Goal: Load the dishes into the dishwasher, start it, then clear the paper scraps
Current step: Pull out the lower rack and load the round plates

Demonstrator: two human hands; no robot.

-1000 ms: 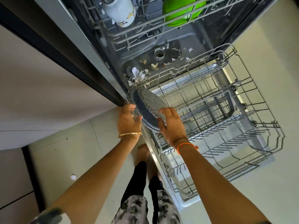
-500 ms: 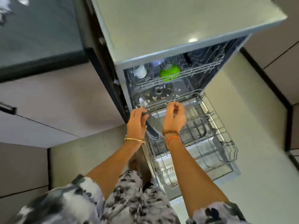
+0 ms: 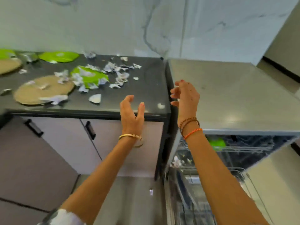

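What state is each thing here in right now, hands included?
Left hand: empty, fingers relaxed.
Right hand: empty, fingers loosely curled.
Dishwasher: door open, lower rack pulled out.
Green plate: on counter, strewn with paper scraps.
Cabinet doors: closed.

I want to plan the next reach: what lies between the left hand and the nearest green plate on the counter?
In the head view, paper scraps on dark counter lie between left hand and green plate.
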